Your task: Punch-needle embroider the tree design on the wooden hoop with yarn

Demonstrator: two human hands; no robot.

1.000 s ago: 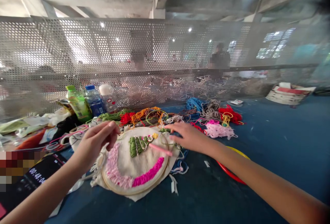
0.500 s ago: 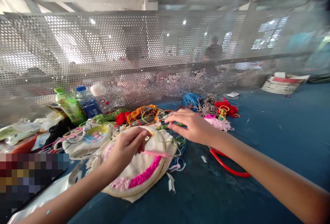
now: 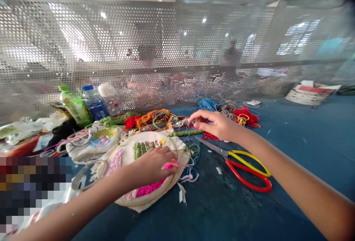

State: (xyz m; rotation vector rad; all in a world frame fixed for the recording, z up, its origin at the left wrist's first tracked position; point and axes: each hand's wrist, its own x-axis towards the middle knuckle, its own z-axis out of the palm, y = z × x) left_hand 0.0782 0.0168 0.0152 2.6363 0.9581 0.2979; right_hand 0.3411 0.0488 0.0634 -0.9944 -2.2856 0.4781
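My left hand (image 3: 159, 161) is over the right part of a round embroidery hoop (image 3: 126, 143), its fingers closed on a pink tool (image 3: 173, 163) at the magenta stitching (image 3: 151, 188). Green stitches (image 3: 142, 149) show above that hand. My right hand (image 3: 212, 122) is over the yarn behind and right of the hoop, thumb and forefinger curved toward whitish strands (image 3: 181, 122); whether it pinches any is too small to tell. Scissors (image 3: 223, 153) with one yellow and one red handle lie below my right wrist. A green braided cord (image 3: 186, 133) runs along the hoop's back edge.
Bottles (image 3: 74, 106) stand at the back left before a perforated metal screen (image 3: 166, 30). A second embroidered piece (image 3: 83, 146) lies left of the hoop. Red yarn (image 3: 246, 116) lies behind my right forearm, and a fabric basket (image 3: 310, 93) stands at the far right.
My left hand has moved right and down onto the hoop with the pink tool, uncovering the green stitches. My right hand has shifted right and slightly up, and more of the scissors shows.
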